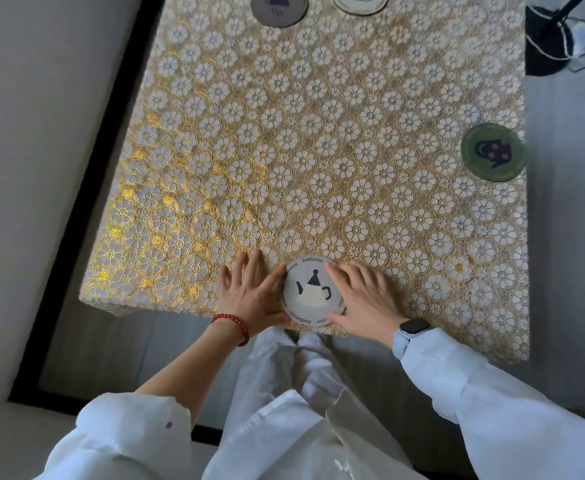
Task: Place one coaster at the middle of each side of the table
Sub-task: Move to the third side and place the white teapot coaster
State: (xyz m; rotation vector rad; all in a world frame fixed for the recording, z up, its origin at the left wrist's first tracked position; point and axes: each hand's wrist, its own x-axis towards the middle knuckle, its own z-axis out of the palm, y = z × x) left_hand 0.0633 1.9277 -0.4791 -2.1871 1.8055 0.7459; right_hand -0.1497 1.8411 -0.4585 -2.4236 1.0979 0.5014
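Your two hands frame a pale grey teapot coaster at the near edge of the table, which is covered by a gold-and-white floral lace tablecloth. Your left hand lies flat and spread on the cloth, its fingers pointing away from you, with the thumb side pressed against the coaster's left rim. Your right hand rests from the other side, fingers loosely spread over the coaster's right rim and thumb along its lower edge. Neither hand is closed around the disc; both are open and merely touching it as it lies flat on the cloth, its lower rim reaching the table's near edge. The word "Aesthetics" runs around its border. A red beaded bracelet circles your left wrist and a smartwatch with a light band sits on your right, above white sleeves. A green coaster with a dark cup design lies at the right edge of the table, about midway along it. At the far side, partly cut off by the frame, a dark grey coaster and a cream coaster sit near each other, apart.
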